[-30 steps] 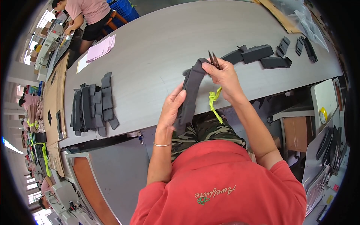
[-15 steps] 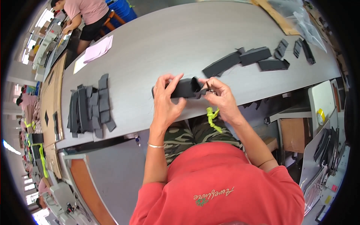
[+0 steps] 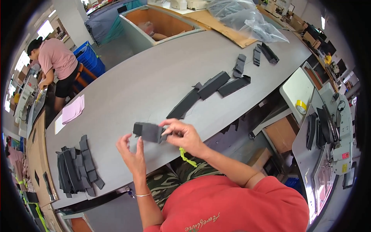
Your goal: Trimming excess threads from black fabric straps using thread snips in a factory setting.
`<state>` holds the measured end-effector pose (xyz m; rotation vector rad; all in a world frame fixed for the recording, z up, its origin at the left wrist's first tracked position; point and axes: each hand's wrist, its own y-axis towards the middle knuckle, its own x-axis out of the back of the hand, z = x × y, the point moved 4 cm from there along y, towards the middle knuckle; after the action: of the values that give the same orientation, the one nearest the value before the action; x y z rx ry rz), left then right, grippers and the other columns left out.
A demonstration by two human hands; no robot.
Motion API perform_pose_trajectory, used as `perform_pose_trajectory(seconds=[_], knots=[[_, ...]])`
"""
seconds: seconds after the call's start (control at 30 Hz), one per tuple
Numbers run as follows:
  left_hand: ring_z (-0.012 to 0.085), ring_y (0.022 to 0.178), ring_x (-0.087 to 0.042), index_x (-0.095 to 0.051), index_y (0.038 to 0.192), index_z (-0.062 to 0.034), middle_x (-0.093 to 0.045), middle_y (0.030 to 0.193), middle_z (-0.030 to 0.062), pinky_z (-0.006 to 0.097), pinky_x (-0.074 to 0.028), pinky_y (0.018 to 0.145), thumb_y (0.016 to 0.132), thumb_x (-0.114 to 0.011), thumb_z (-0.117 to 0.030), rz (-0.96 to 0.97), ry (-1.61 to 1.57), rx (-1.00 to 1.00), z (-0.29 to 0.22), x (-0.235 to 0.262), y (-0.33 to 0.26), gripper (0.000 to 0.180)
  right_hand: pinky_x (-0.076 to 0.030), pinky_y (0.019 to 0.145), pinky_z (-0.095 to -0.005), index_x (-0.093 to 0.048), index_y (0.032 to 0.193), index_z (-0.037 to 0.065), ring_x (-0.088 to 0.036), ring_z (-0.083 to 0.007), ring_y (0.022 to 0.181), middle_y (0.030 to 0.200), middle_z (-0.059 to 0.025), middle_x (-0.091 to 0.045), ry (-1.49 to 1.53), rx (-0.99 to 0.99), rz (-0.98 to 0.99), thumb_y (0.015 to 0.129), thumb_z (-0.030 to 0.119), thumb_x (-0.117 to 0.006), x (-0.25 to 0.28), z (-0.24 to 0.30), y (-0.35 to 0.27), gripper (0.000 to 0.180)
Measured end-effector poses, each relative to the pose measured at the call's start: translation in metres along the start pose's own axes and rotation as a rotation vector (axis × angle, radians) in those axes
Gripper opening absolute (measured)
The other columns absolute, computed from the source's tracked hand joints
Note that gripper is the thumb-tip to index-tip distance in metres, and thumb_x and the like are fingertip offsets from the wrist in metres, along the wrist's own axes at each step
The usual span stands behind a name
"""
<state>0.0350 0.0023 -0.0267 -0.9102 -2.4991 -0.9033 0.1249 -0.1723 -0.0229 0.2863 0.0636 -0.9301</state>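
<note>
A dark grey folded fabric piece (image 3: 150, 132) is held up over the table's near edge. My right hand (image 3: 184, 138) pinches its right end between thumb and fingers. Whether something small is also tucked in that hand is hidden. A knotted neon-yellow strip (image 3: 187, 157) dangles below it. At the piece's left end is my left hand (image 3: 133, 156), fingers and thumb spread apart, the thumb tip by its lower corner. Several similar dark pieces (image 3: 78, 166) lie in overlapping rows at the left. More folded dark pieces (image 3: 213, 85) trail away toward the far right.
Pink sheets (image 3: 73, 109) lie on the grey table (image 3: 127, 100). Cardboard and clear plastic (image 3: 247, 21) cover its far end. A white-topped stand (image 3: 296, 91) with yellow tape (image 3: 301, 106) is at right, near a sewing machine (image 3: 342, 131). A person in pink (image 3: 60, 58) works far left.
The view has swung to the right, showing more of the far end. My left hand has loosened from around the fabric piece, and the piece has turned in my right hand.
</note>
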Motion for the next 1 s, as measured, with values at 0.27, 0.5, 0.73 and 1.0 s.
perform_pose_trajectory(seconds=[0.27, 0.5, 0.73, 1.0], knots=[[0.017, 0.09, -0.058, -0.053, 0.11, -0.0016, -0.06, 0.102, 0.0098, 0.033, -0.046, 0.078, 0.096, -0.049, -0.041, 0.681, -0.92, 0.684, 0.027, -0.031, -0.043, 0.042, -0.049, 0.068, -0.0232, -0.067, 0.088, 0.002, -0.058, -0.0071, 0.081, 0.116, -0.0068, -0.059, -0.16, 0.139, -0.07, 0.075, -0.011, -0.062, -0.015, -0.002, -0.007, 0.019], [0.0205, 0.103, -0.056, -0.04, 0.133, 0.0044, -0.055, 0.119, 0.0107, 0.037, -0.05, 0.083, 0.091, -0.057, -0.023, 0.506, -1.358, 0.608, -0.02, -0.018, -0.033, 0.053, -0.052, 0.07, -0.0265, -0.07, 0.093, 0.005, -0.063, -0.0133, 0.087, 0.119, -0.0084, -0.059, -0.113, 0.188, 0.01, 0.07, -0.011, -0.062, -0.029, 0.0, -0.014, 0.03], [0.0201, 0.092, -0.061, -0.046, 0.125, 0.0037, -0.06, 0.108, 0.0141, 0.035, -0.05, 0.085, 0.091, -0.056, -0.007, 0.265, -1.285, 0.659, -0.01, -0.026, -0.021, 0.037, -0.056, 0.073, -0.0278, -0.072, 0.091, 0.008, -0.069, -0.0188, 0.085, 0.118, -0.008, -0.059, -0.342, 0.214, 0.231, 0.062, -0.011, -0.056, -0.024, -0.002, -0.017, 0.039], [0.0154, 0.081, -0.06, -0.054, 0.109, 0.0011, -0.062, 0.099, 0.009, 0.029, -0.051, 0.075, 0.09, -0.054, 0.0, 0.458, -1.155, 0.622, -0.015, -0.015, -0.026, 0.019, -0.047, 0.07, -0.0293, -0.066, 0.107, 0.008, -0.06, -0.0177, 0.087, 0.098, -0.0064, -0.063, -0.476, 0.163, 0.059, 0.072, -0.004, -0.067, -0.023, 0.021, 0.007, 0.037]])
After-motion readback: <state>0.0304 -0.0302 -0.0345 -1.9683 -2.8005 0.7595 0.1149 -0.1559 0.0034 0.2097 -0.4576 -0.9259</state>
